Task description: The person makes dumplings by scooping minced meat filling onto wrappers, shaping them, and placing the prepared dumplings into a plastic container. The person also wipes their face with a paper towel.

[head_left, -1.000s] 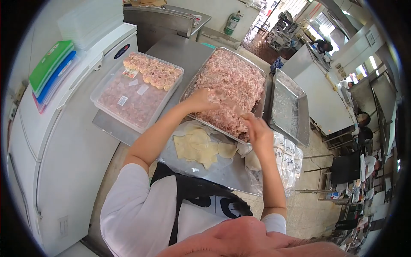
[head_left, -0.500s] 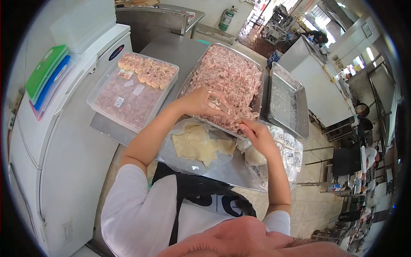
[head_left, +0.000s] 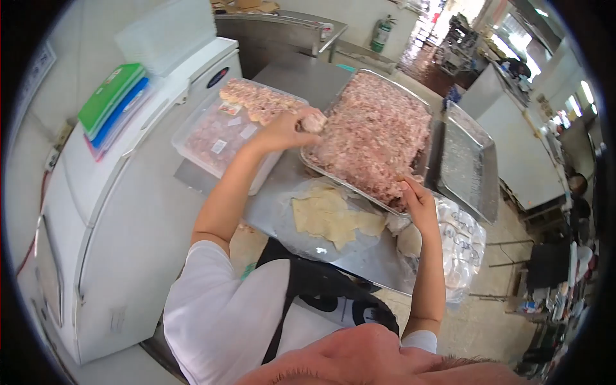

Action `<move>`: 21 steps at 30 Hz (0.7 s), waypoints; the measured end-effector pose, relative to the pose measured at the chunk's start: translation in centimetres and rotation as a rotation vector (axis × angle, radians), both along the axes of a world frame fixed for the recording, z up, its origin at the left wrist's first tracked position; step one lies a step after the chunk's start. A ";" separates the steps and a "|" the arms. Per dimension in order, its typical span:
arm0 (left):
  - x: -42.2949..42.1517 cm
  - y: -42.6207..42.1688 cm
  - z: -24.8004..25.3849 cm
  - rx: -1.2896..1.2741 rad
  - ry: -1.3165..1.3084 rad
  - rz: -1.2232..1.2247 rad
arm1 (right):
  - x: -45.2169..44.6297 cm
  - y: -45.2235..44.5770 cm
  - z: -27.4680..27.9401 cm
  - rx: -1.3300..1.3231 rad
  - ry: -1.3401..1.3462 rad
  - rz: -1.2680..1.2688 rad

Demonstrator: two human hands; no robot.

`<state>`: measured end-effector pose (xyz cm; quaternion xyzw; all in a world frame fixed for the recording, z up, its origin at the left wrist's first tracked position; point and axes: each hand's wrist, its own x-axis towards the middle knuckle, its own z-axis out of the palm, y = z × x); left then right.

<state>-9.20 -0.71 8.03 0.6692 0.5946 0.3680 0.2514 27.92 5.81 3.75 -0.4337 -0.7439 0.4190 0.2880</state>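
Note:
My left hand (head_left: 285, 133) is closed around a small meat-filled dumpling (head_left: 313, 122), between the plastic box and the tray of meat. Rows of similar dumplings (head_left: 256, 102) line the far side of the clear plastic box (head_left: 192, 156). My right hand (head_left: 419, 205) is closed at the near right corner of the minced meat (head_left: 378, 128); what its fingers grip is hidden. The meat is heaped in a metal tray (head_left: 350, 183). Thin yellowish wrappers (head_left: 324, 215) lie spread on plastic in front of it.
A second metal tray (head_left: 463, 163) with meat residue stands to the right. Plastic-wrapped white packages (head_left: 455, 247) with handwriting sit at the table's right end. At left is a white freezer (head_left: 138, 212) with green and blue lids (head_left: 112, 96) on top.
My left hand has moved left from over the meat to beside the box, carrying the dumpling. My right hand stays at the meat's near corner. The camera view has shifted.

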 end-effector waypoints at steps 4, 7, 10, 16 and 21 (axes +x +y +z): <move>-9.9 -1.7 -4.7 0.115 0.152 0.345 | -1.3 0.9 -3.5 -0.169 0.288 -0.068; -15.5 -3.5 -6.1 0.134 0.336 0.535 | -1.6 1.3 -4.1 -0.166 0.376 -0.052; -17.7 -3.3 -8.0 0.053 0.287 0.633 | -1.7 0.9 -4.2 -0.165 0.409 -0.080; -16.7 -0.6 -8.9 -0.028 0.331 0.705 | -1.3 1.0 -4.8 -0.098 0.470 -0.097; -15.7 1.6 -8.4 -0.102 0.389 0.635 | -1.6 0.3 -4.5 -0.076 0.422 -0.161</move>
